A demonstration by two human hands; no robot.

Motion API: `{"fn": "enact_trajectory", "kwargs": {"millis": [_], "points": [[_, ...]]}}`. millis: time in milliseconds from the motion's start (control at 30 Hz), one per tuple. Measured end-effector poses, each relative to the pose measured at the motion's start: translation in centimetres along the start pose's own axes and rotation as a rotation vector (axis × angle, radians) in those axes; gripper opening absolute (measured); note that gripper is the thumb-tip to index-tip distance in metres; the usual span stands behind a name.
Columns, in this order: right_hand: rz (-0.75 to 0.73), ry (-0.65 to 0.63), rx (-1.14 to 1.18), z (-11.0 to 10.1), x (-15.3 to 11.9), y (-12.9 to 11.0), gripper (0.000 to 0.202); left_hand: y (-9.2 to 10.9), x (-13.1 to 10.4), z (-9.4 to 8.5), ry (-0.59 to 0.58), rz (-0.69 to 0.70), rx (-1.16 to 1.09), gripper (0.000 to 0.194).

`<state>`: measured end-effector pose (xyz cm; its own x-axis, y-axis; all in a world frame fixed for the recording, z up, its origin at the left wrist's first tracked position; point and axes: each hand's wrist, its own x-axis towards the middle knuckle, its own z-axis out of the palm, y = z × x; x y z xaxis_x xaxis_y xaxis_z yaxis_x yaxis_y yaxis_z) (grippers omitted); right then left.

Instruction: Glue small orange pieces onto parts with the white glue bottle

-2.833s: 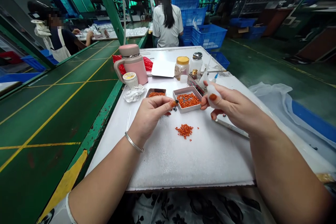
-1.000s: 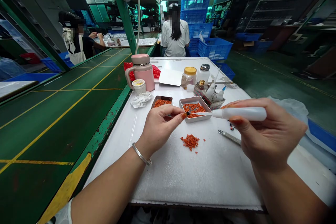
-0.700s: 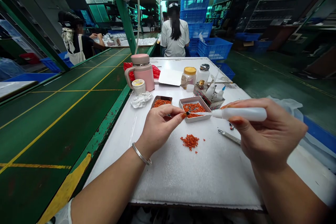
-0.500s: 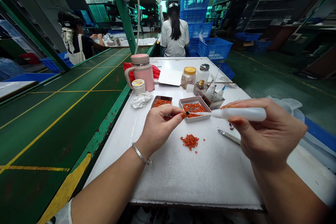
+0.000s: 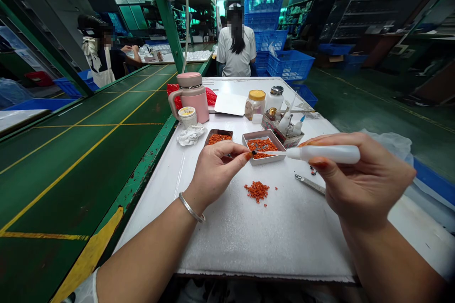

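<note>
Between thumb and forefinger, my left hand (image 5: 216, 170) pinches a tiny dark piece (image 5: 253, 153), too small to name. My right hand (image 5: 362, 180) is closed around a white squeeze bottle (image 5: 330, 154) held level, its thin nozzle reaching left to the dark piece. Behind the nozzle sits a white box (image 5: 268, 160) holding small orange pieces and a few dark ones. A loose pile of orange pieces (image 5: 258, 191) lies on the white tabletop below my hands. A second, darker tray (image 5: 231, 134) of orange pieces is partly hidden behind my left hand.
A metal tool like tweezers (image 5: 309, 183) lies beside my right hand. Farther back stand a pink thermos mug (image 5: 197, 102), a yellow-lidded jar (image 5: 256, 104) and a caddy of small bottles (image 5: 284, 130). A green conveyor (image 5: 88, 151) runs along the left. Two people sit ahead.
Almost nothing differs: both hands keep their places, with the nozzle still at the dark piece. The yellow lines on the conveyor at left have shifted slightly.
</note>
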<state>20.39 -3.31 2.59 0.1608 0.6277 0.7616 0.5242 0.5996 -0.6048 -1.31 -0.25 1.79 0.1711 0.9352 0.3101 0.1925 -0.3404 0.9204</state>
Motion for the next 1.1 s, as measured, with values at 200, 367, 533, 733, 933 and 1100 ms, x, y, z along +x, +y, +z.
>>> {"fn": "enact_trajectory", "kwargs": {"millis": [200,367,533,733,933,1100], "points": [[-0.003,0.000,-0.011,0.01,0.01,0.09,0.017,-0.02,0.01,0.00,0.004,0.004,-0.004,0.012],[0.001,0.009,-0.012,0.07,-0.05,0.20,0.016,-0.05,-0.08,-0.02,0.006,0.001,-0.007,0.011],[-0.003,0.011,-0.003,0.06,-0.04,0.16,0.016,0.05,-0.02,0.01,0.005,-0.004,-0.010,0.011],[-0.013,0.019,0.018,0.20,-0.04,0.11,0.016,0.22,0.07,-0.07,0.003,-0.022,-0.022,0.011],[-0.037,0.059,0.034,0.54,0.06,0.20,0.016,0.07,0.03,-0.02,0.000,-0.029,-0.051,0.012],[-0.040,0.091,0.079,0.78,0.28,0.19,0.023,0.03,0.03,-0.04,-0.006,-0.039,-0.077,0.013]]}}
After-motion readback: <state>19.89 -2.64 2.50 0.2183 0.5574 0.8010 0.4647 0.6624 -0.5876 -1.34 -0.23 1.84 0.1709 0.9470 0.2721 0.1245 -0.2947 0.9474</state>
